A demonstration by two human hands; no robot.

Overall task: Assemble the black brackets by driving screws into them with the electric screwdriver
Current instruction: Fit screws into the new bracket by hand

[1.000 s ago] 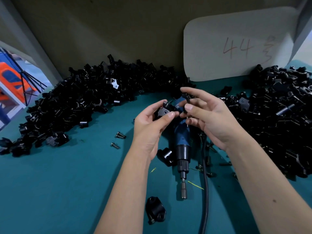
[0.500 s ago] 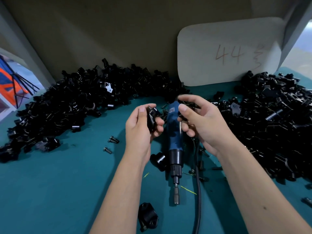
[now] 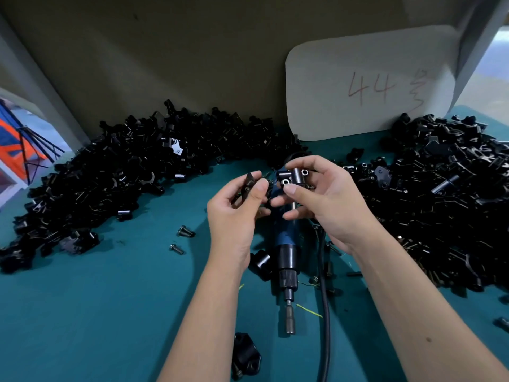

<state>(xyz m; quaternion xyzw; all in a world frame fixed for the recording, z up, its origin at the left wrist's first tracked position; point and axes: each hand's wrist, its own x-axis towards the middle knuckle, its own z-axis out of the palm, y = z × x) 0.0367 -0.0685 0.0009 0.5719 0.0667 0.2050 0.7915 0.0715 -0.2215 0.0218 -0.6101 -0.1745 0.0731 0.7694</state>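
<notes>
My left hand [image 3: 237, 213] pinches a flat black bracket plate [image 3: 248, 186] between thumb and fingers, held edge-on above the table. My right hand [image 3: 322, 199] grips a black bracket half [image 3: 293, 177] with two round screw holes facing me. A thin screw shank pokes out below its fingers. The two parts are a short gap apart. The blue electric screwdriver [image 3: 286, 249] lies on the teal table under my hands, bit pointing toward me, with its black cable [image 3: 326, 312] running to the near edge.
Big heaps of black brackets lie at the left [image 3: 104, 188] and right [image 3: 446, 210]. Loose screws [image 3: 184, 232] sit left of my left arm. An assembled bracket [image 3: 246, 354] lies near the front. A white card [image 3: 369, 84] marked 44 leans on the back wall.
My hands have drawn apart, each keeping one part. The right hand has turned its bracket half so the holes face me. The camera view has shifted slightly.
</notes>
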